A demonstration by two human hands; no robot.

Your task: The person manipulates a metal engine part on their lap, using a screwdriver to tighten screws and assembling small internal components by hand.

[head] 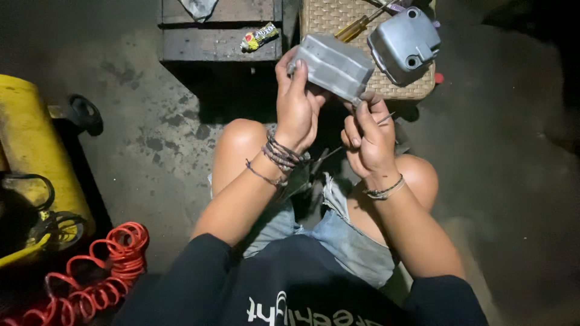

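Note:
My left hand (297, 102) grips a grey metal cover (335, 65) and holds it up in front of me, above my knees. My right hand (367, 136) pinches a thin metal tool (386, 118) right at the cover's lower right corner. Both wrists wear cord bracelets. I sit with bare knees and denim shorts over a dark concrete floor.
A woven wicker stool (323, 15) ahead carries a second grey metal cover (403, 43) and a yellow-handled screwdriver (357, 28). A wooden bench (217, 42) with a small wrapper (258, 36) stands at the back. A yellow tank (33, 151) and a red coiled hose (99, 271) lie at the left.

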